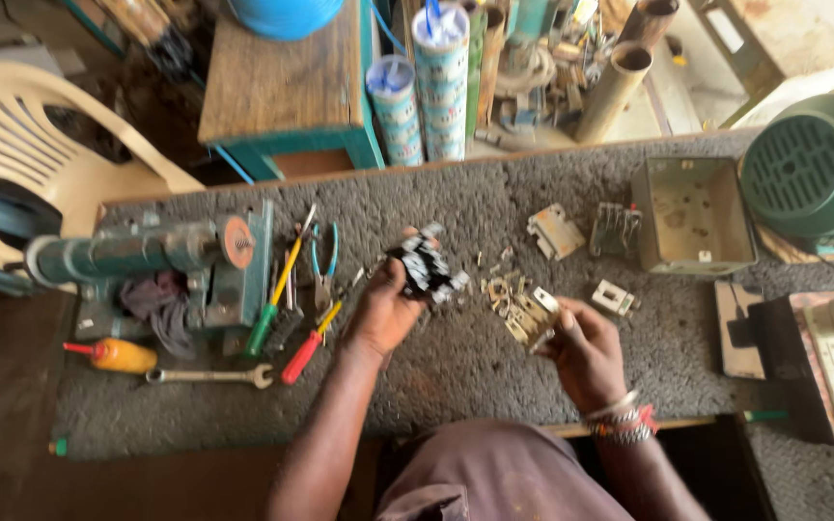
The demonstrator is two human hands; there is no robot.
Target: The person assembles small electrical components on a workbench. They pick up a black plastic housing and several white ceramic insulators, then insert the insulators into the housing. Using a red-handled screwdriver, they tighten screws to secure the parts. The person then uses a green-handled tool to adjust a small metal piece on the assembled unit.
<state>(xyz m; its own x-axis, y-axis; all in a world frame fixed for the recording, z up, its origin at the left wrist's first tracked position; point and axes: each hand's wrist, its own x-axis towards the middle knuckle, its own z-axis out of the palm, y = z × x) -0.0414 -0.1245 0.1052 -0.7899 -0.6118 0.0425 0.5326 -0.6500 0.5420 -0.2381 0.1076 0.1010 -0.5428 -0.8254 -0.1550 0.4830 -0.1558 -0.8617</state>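
Two hands held switch parts above a cluttered worktop.

The left hand (383, 314) had its fingers closed round a black switch block (427, 265); the right hand (586, 352) pinched a pale contact plate (533, 318), both just above the grey worktop (465, 376). Each looked light, rigid and probably brittle, best gripped by its body, not its terminals. Small metal bits (499, 287) lay between them, screwdrivers (277, 299) and a bench vise (166, 260) to the left, an open metal box (692, 217) to the right, in a crowded workshop.
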